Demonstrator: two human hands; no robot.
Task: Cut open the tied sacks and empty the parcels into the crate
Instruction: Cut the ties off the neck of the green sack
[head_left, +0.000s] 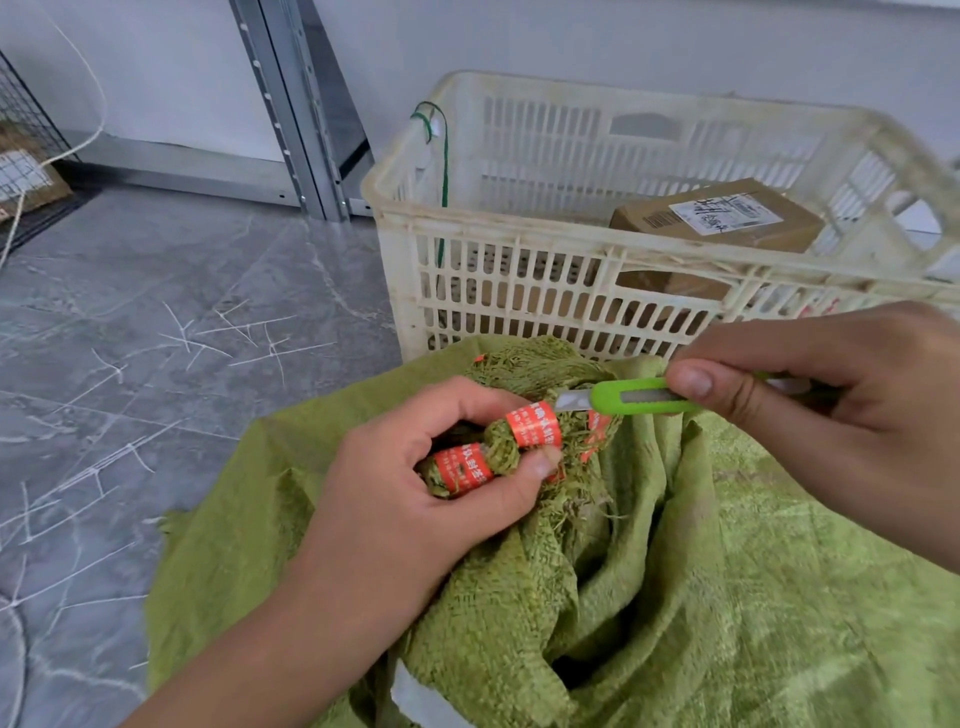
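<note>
Grey floor (156, 312), one crate (519, 228), one sack (675, 597): left grip (415, 509) holds neck (500, 448), right grip (831, 415) knife (639, 397).

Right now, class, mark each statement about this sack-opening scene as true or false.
1. The right hand holds a green knife. True.
2. The left hand grips the bunched neck of the green sack. True.
3. The crate is empty. False: a labelled cardboard box lies inside it.
4. The knife's blade is retracted. False: the blade is out, with its tip at the orange tape wrapped around the sack's neck.
</note>
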